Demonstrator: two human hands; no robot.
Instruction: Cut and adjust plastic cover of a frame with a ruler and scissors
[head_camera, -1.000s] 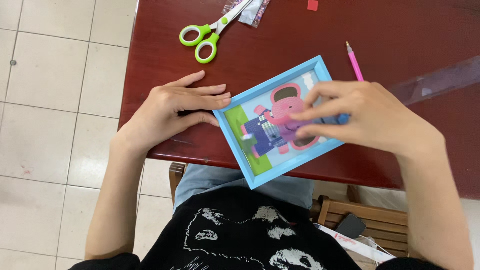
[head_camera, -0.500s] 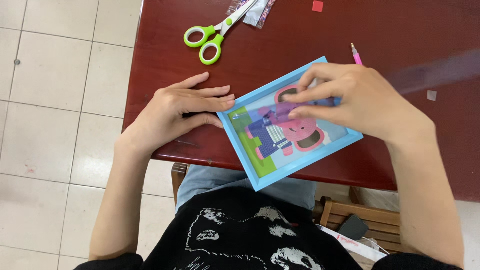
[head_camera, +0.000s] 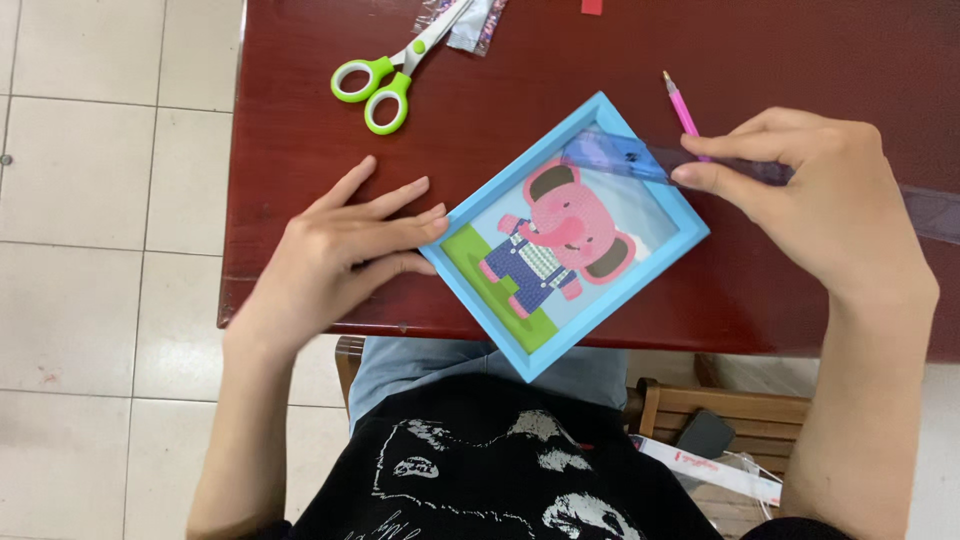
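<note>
Blue picture frame (head_camera: 590, 300) with pink elephant picture lying tilted at the near edge of the dark red bench (head_camera: 800, 60), left hand (head_camera: 340, 245) spread flat against its left side, right hand (head_camera: 830, 200) pinching a clear film strip (head_camera: 625, 155) over its far corner, pink pen (head_camera: 682, 105) just beyond, green scissors (head_camera: 385, 80) far left.

This looks like a room in a home, or perhaps a small classroom, set up for craft work. The dark red wooden surface (head_camera: 800, 40) stands on a floor of plain pale tiles (head_camera: 110, 200), with a wooden chair (head_camera: 740, 410) drawn up under it. On it lie green-handled scissors (head_camera: 385, 80), a pink pencil (head_camera: 682, 105), scraps of clear wrapping (head_camera: 470, 18) and a blue-framed cartoon elephant picture (head_camera: 565, 235).
</note>
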